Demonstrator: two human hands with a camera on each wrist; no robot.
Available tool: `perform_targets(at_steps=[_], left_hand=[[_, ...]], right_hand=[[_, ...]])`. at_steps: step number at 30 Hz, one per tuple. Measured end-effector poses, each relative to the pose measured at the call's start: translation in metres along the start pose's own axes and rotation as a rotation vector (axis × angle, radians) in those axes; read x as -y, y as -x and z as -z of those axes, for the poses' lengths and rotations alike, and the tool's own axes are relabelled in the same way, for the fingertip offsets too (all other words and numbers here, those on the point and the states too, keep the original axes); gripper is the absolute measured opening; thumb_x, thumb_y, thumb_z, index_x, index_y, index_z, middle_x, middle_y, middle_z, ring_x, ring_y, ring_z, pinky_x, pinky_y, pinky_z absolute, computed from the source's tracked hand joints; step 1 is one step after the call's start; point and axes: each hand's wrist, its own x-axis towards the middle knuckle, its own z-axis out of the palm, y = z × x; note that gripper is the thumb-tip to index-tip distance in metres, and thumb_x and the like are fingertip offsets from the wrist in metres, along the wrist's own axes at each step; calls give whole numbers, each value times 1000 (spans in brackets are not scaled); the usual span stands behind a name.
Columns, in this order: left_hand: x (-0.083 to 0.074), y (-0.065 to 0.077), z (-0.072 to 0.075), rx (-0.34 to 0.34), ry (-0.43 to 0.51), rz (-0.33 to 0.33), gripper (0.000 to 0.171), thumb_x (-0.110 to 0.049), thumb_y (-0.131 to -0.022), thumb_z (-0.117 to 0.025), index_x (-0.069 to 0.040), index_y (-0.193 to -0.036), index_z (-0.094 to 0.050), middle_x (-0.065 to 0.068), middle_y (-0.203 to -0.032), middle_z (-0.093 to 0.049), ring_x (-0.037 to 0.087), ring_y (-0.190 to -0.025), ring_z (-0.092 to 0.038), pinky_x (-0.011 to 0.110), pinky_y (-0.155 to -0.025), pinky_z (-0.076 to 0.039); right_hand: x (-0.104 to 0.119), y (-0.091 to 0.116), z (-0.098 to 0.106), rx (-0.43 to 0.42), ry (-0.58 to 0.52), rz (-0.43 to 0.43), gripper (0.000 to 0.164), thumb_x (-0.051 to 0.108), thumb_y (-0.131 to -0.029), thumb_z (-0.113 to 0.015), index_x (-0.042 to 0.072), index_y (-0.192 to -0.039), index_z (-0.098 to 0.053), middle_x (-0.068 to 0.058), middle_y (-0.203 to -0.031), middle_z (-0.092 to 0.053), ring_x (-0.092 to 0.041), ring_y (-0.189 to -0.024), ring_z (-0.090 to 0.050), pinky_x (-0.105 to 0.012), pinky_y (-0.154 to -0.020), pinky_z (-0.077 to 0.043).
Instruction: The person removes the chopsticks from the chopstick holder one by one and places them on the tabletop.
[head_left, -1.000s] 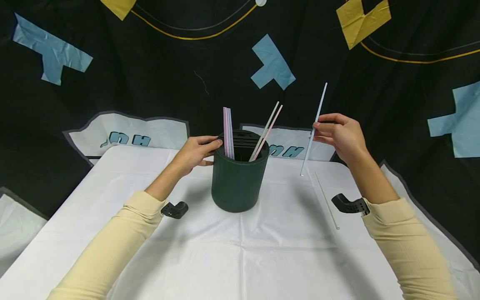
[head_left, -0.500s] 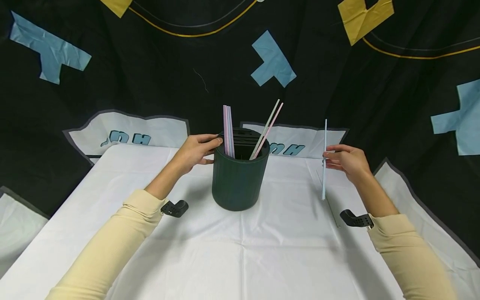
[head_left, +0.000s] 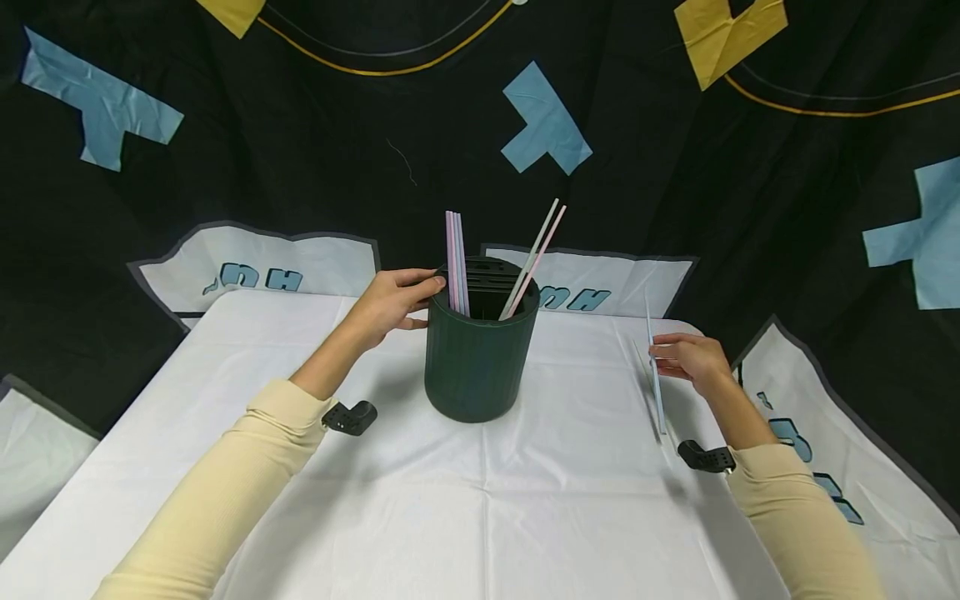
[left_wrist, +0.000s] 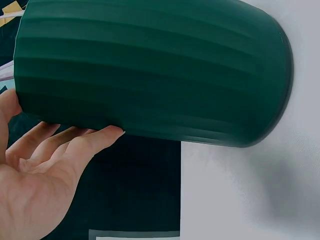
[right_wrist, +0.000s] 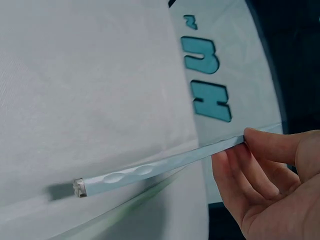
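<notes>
A dark green ribbed pot [head_left: 474, 375] stands upright on the white cloth. My left hand [head_left: 393, 304] holds its left side, thumb at the rim; the fingers [left_wrist: 102, 140] touch its wall in the left wrist view. Several purple, pink and blue straws [head_left: 456, 267] rise from the pot's left side. A pale green straw [head_left: 538, 248] and a pink straw [head_left: 553, 233] lean rightward in it. At the right, my right hand [head_left: 690, 362] pinches a light blue straw [right_wrist: 150, 169] low over the cloth. A blurred pale green straw [right_wrist: 132, 206] lies beneath it.
A white cloth [head_left: 420, 533] covers the table. Slotted dividers [head_left: 491, 271] show at the back of the pot's mouth. Behind hangs a black cloth [head_left: 300, 167] with blue and yellow shapes. White printed cloth borders the table's back and right side.
My right hand has moved down and slightly right with the light blue straw, bringing it close to the cloth above the pale green straw. The left hand and the pot have stayed in place.
</notes>
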Motion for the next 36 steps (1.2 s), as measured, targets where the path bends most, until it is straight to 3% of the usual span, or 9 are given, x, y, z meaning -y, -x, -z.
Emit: perform_targets(at_steps=[7, 15, 27, 36], left_hand=[[0, 0, -1, -1, 11, -1, 53, -28, -101, -64, -5, -147, -52, 15, -145, -59, 32, -130, -61, 49, -93, -59], [1, -1, -1, -4, 13, -2, 52, -28, -101, -64, -5, -147, -52, 16, -143, -59, 32, -128, -62, 49, -93, -59], [1, 0, -2, -4, 21, -1, 52, -27, -101, -65, -5, -146, -53, 16, -145, -58, 33, -130, -60, 50, -93, -58], [1, 0, -1, -12, 4, -3, 50, -28, -101, -65, -5, -145, -54, 16, -143, -60, 33, -128, -62, 49, -93, -59]], right_hand=[[-20, -7, -3, -2, 16, -27, 47, 15, -98, -64, -9, -138, -54, 18, -77, -66, -3, -71, -70, -21, -72, -62], [-28, -11, -8, 12, -59, -33, 51, 7, -95, -68, -15, -138, -51, 16, -74, -68, -3, -69, -69, -21, -68, -62], [-40, -13, -14, 8, 5, -81, 49, 9, -96, -67, -15, -136, -53, 14, -77, -67, 0, -70, -65, -21, -70, -62], [-44, -13, -16, 0, 61, -58, 47, 10, -95, -69, -15, -133, -56, 9, -82, -68, -1, -71, -66, -23, -70, -62]])
